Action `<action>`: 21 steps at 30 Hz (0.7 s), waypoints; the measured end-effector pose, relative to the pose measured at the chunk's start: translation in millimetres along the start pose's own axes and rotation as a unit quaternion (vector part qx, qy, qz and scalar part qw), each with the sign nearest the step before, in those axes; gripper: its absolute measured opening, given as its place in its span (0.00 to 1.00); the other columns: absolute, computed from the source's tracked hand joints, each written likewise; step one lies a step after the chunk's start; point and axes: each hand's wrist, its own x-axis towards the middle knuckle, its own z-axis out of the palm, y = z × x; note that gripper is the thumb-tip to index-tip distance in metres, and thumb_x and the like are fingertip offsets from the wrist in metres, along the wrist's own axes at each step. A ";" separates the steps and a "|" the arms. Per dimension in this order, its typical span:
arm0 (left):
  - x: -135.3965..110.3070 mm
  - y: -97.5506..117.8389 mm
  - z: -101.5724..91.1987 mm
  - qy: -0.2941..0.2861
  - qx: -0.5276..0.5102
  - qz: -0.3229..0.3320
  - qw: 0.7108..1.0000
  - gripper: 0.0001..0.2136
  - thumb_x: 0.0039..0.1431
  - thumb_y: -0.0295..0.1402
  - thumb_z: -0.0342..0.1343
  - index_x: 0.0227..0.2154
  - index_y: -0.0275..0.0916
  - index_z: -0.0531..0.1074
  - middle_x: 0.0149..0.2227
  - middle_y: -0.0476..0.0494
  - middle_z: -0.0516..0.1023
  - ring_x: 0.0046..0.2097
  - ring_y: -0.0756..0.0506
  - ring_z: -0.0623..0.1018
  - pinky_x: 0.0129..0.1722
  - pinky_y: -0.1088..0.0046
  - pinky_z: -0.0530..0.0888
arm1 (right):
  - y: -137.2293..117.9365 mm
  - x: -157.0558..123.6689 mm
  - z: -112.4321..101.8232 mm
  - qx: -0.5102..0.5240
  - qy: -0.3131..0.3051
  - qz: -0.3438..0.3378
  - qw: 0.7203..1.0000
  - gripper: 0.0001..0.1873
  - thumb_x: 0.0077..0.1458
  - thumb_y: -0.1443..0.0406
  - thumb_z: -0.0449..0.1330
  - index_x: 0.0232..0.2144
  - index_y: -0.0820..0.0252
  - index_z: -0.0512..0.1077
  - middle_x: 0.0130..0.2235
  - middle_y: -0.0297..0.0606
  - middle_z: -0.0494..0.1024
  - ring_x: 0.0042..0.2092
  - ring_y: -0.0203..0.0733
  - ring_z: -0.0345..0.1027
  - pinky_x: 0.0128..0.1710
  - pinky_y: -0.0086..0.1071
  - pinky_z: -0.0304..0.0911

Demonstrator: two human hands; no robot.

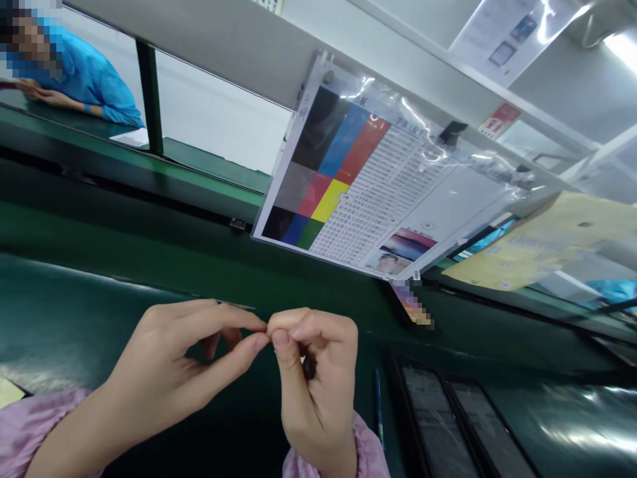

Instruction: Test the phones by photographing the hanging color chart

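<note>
My left hand and my right hand meet fingertip to fingertip low in the middle of the view, above a dark green conveyor belt. Both pinch with thumb and forefinger at the same spot. What they pinch is too small to make out. A dark sliver shows inside the curled fingers of my right hand. Pink sleeves cover both wrists.
A colour test chart in a clear plastic sleeve hangs from the shelf rail above the belt. A yellow sheet hangs to its right. Dark flat trays lie at the lower right. A person in blue leans on the far side, top left.
</note>
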 end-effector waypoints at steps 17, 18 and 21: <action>0.3 3.0 0.6 0.011 0.006 0.001 1.000 0.03 0.68 0.33 0.58 0.37 0.46 0.76 0.23 0.60 0.74 0.22 0.56 0.72 0.24 0.83 0.68 | -1.3 -0.4 2.3 -0.014 -0.002 0.004 1.000 0.20 0.68 0.77 0.51 0.53 0.49 0.64 0.45 0.37 0.74 0.42 0.38 0.72 0.41 0.34 0.72; -0.3 2.7 1.1 0.011 0.007 0.000 1.000 0.04 0.68 0.33 0.58 0.37 0.46 0.76 0.23 0.60 0.74 0.22 0.56 0.72 0.24 0.83 0.67 | -1.3 -0.1 2.4 -0.015 -0.002 0.005 1.000 0.20 0.68 0.77 0.51 0.53 0.48 0.64 0.45 0.37 0.74 0.42 0.38 0.72 0.40 0.34 0.72; -2.8 0.8 2.6 0.014 0.006 -0.014 1.000 0.04 0.68 0.34 0.58 0.38 0.47 0.76 0.24 0.60 0.74 0.23 0.57 0.72 0.25 0.83 0.67 | -1.0 0.0 2.7 -0.015 -0.003 0.005 1.000 0.19 0.69 0.77 0.51 0.53 0.48 0.63 0.45 0.37 0.74 0.41 0.38 0.71 0.39 0.33 0.72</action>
